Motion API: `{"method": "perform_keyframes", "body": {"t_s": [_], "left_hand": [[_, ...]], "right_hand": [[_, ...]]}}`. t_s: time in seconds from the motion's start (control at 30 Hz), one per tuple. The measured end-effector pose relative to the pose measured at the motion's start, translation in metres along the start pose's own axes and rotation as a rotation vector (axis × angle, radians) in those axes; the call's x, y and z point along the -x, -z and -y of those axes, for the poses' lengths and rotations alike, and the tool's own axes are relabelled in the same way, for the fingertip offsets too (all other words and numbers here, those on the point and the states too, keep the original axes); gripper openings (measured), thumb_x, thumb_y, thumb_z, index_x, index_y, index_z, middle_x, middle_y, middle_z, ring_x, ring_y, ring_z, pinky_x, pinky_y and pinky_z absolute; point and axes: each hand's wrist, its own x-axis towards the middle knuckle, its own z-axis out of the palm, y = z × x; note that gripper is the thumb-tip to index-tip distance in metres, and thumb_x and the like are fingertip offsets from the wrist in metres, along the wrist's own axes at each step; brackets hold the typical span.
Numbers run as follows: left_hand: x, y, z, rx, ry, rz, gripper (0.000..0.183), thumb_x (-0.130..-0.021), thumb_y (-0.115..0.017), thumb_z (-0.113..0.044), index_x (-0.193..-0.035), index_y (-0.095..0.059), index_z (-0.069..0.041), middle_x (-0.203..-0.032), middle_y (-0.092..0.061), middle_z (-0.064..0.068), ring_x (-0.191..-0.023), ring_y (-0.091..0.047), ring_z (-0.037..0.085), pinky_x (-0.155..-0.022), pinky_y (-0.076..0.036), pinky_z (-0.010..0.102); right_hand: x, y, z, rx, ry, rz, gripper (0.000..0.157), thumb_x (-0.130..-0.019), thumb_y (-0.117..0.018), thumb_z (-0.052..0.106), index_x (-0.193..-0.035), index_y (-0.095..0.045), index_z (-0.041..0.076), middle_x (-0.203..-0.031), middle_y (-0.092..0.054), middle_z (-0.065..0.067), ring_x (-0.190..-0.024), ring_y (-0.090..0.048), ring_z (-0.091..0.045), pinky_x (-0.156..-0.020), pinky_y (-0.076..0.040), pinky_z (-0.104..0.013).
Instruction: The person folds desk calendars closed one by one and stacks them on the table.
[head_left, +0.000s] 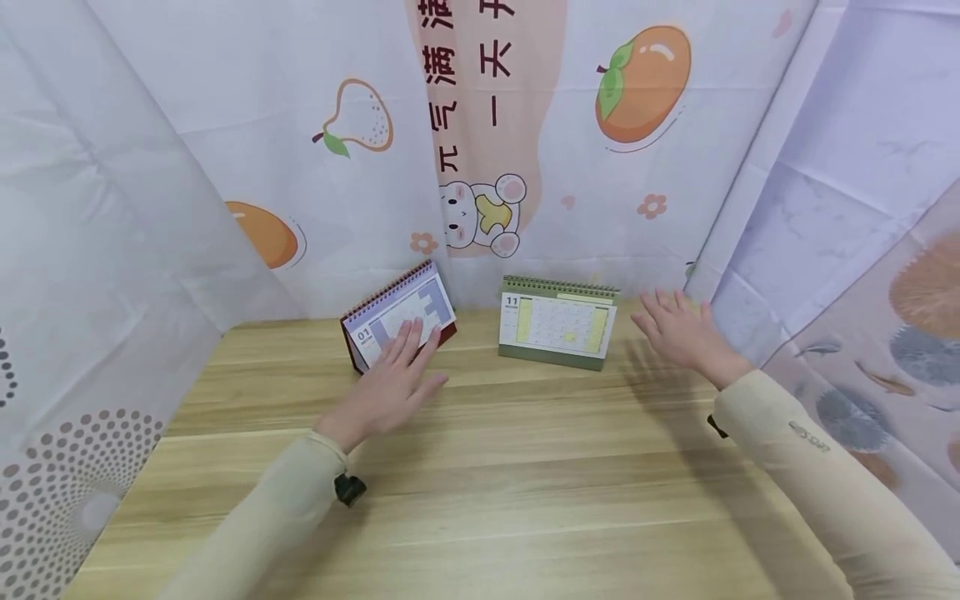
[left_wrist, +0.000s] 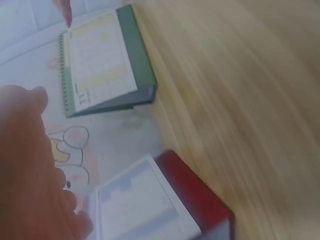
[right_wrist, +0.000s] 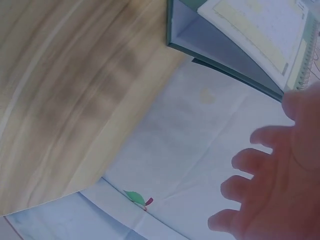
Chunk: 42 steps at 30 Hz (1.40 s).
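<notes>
Two spiral-bound desk calendars stand propped up at the back of the wooden table. The left one, a red-based calendar (head_left: 442,308) with a lilac page marked 01, is turned at an angle. My left hand (head_left: 393,379) is in front of it with fingers extended, covering part of its page in the head view; contact cannot be made out. To the right stands a green-based calendar (head_left: 557,325) with a page marked 11. Beside its right end, my right hand (head_left: 678,333) hovers with spread fingers and holds nothing. In the right wrist view the green calendar's open side shows.
A white curtain (head_left: 277,125) printed with fruit, a bear and lettering hangs behind the table's back edge. More patterned cloth (head_left: 847,208) hangs at the right and left sides. Wooden tabletop (head_left: 480,483) stretches in front of the calendars.
</notes>
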Motion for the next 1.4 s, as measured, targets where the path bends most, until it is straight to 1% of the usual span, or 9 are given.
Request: {"method": "perform_keyframes", "body": {"t_s": [0.23,0.43,0.53,0.77,0.9,1.03,1.17,1.3,1.4], "left_hand": [[-0.041,0.002,-0.016,0.176,-0.007,-0.029,0.074,-0.107,-0.024,-0.059,-0.163,0.002,-0.018,-0.167,0.009,0.013,-0.154,0.008,0.029,-0.123,-0.012,0.051],[-0.074,0.006,-0.028,0.312,0.048,-0.012,0.079,-0.104,-0.017,-0.066,-0.163,0.001,-0.017,-0.168,0.006,0.006,-0.154,0.006,0.022,-0.123,-0.009,0.048],[-0.09,0.005,-0.033,0.402,0.082,-0.012,0.081,-0.103,-0.017,-0.068,-0.163,0.0,-0.016,-0.169,0.003,0.004,-0.154,0.003,0.02,-0.123,-0.008,0.043],[-0.125,-0.003,-0.039,0.651,0.227,-0.058,0.084,-0.103,-0.022,-0.067,-0.163,-0.007,-0.009,-0.169,-0.008,0.008,-0.155,-0.009,0.025,-0.124,-0.01,0.041],[-0.138,-0.007,-0.04,0.799,0.328,-0.07,0.086,-0.102,-0.025,-0.069,-0.163,-0.01,-0.01,-0.168,-0.015,0.01,-0.153,-0.017,0.028,-0.123,-0.015,0.046],[-0.153,-0.014,-0.038,0.905,0.357,-0.052,0.087,-0.101,-0.023,-0.071,-0.163,-0.014,-0.011,-0.167,-0.022,0.011,-0.152,-0.022,0.03,-0.122,-0.017,0.049],[-0.167,-0.018,-0.041,1.01,0.374,-0.01,0.088,-0.097,-0.021,-0.078,-0.163,-0.02,-0.02,-0.167,-0.022,0.004,-0.153,-0.019,0.026,-0.122,-0.019,0.049],[-0.177,-0.017,-0.047,1.059,0.432,0.002,0.087,-0.093,-0.018,-0.082,-0.163,-0.022,-0.03,-0.168,-0.02,-0.004,-0.153,-0.017,0.022,-0.122,-0.018,0.049],[-0.182,-0.018,-0.051,1.069,0.493,-0.028,0.086,-0.095,-0.021,-0.081,-0.162,-0.026,-0.028,-0.165,-0.029,0.0,-0.151,-0.024,0.024,-0.122,-0.019,0.05]], "right_hand": [[-0.012,0.009,0.006,-0.153,-0.02,-0.128,0.075,-0.109,-0.01,0.052,-0.158,-0.023,-0.003,-0.159,-0.022,-0.032,-0.142,-0.015,-0.061,-0.111,-0.006,-0.076],[-0.022,0.012,0.004,-0.329,-0.056,-0.15,0.082,-0.106,-0.008,0.059,-0.159,-0.021,-0.001,-0.162,-0.024,-0.026,-0.147,-0.021,-0.049,-0.119,-0.017,-0.06],[-0.028,0.011,0.004,-0.434,-0.084,-0.172,0.085,-0.104,-0.006,0.062,-0.158,-0.027,-0.002,-0.158,-0.032,-0.027,-0.145,-0.028,-0.047,-0.117,-0.022,-0.06],[-0.046,-0.002,0.009,-0.718,-0.164,-0.214,0.082,-0.105,-0.011,0.062,-0.144,-0.049,0.0,-0.133,-0.06,-0.026,-0.112,-0.063,-0.043,-0.096,-0.049,-0.054],[-0.056,-0.014,0.012,-0.862,-0.202,-0.208,0.08,-0.106,-0.012,0.06,-0.139,-0.05,-0.003,-0.124,-0.061,-0.025,-0.1,-0.065,-0.036,-0.09,-0.053,-0.049],[-0.066,-0.024,0.017,-1.021,-0.257,-0.2,0.073,-0.108,-0.014,0.054,-0.139,-0.049,-0.002,-0.118,-0.056,-0.019,-0.096,-0.062,-0.029,-0.093,-0.053,-0.049],[-0.073,-0.033,0.025,-1.114,-0.3,-0.178,0.076,-0.107,-0.015,0.058,-0.144,-0.046,0.0,-0.126,-0.055,-0.021,-0.102,-0.059,-0.027,-0.097,-0.051,-0.045],[-0.077,-0.041,0.03,-1.14,-0.349,-0.171,0.079,-0.105,-0.014,0.062,-0.151,-0.04,0.004,-0.134,-0.054,-0.021,-0.104,-0.057,-0.024,-0.092,-0.053,-0.039],[-0.079,-0.048,0.034,-1.2,-0.391,-0.186,0.074,-0.106,-0.017,0.06,-0.153,-0.041,0.008,-0.129,-0.057,-0.017,-0.097,-0.058,-0.02,-0.081,-0.055,-0.034]]}}
